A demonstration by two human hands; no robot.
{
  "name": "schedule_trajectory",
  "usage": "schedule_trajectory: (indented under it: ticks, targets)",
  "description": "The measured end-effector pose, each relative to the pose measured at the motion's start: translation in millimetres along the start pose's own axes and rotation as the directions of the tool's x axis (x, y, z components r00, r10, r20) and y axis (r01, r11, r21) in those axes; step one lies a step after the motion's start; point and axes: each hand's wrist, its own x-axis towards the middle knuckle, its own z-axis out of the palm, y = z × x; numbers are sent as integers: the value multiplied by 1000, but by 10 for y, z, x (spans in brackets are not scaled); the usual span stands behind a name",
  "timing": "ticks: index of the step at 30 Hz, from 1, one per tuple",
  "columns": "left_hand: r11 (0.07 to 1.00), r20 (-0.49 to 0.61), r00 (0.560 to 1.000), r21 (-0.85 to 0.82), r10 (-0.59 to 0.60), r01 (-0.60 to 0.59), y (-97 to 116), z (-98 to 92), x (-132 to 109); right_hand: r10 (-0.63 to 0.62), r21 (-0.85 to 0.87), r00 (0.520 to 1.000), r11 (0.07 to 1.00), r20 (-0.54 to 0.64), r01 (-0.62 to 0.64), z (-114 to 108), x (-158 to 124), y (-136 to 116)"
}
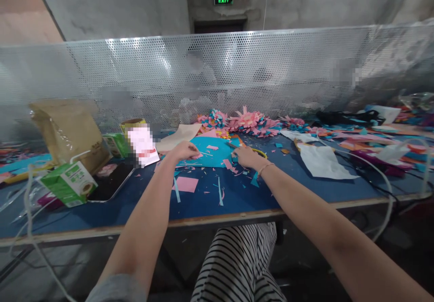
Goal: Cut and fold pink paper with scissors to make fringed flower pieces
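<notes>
My left hand (186, 150) is closed over the left side of a blue paper sheet (212, 146). A small pink paper scrap (197, 156) shows at its fingertips. On the right, my right hand (250, 157) has curled fingers by the sheet's right edge. A yellow loop (260, 152) shows behind that hand and a dark tip sticks out ahead of it; together they look like scissors, mostly hidden by the hand. Pink scraps and thin strips lie on and around the sheet. A larger pink paper piece (186, 184) lies nearer the table edge.
Fringed paper pompoms (249, 121) are heaped at the back, against a perforated metal screen (162, 67). Left stand a brown paper bag (69, 130), a green-white box (69, 183), a dark tablet (111, 182) and a lit phone (141, 146). White paper (323, 161) and cables lie right.
</notes>
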Motion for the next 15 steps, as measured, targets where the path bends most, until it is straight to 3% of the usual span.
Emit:
schedule_trajectory:
  ticks: [2,4,7,9,12,15]
  targets:
    - [1000,116,993,20,-15,12,-17,52,3,35,-5,998,999,-51,-36,-10,-19,-33]
    - [995,122,992,98,-32,20,-56,68,19,-6,8,992,1000,-126,7,-59,-49,-94]
    - [948,-108,994,318,16,20,-144,31,59,-255,70,944,959,-208,274,-207,-111,-269]
    - [896,-247,962,444,119,3,-197,-4,86,-398,128,890,893,-221,431,-318,-163,-453]
    - [864,-336,923,504,185,11,-232,-50,115,-467,175,860,847,-207,502,-411,-239,-798]
    - [898,-475,860,436,183,50,-208,-109,119,-505,255,859,822,-88,509,-376,-276,-1137]
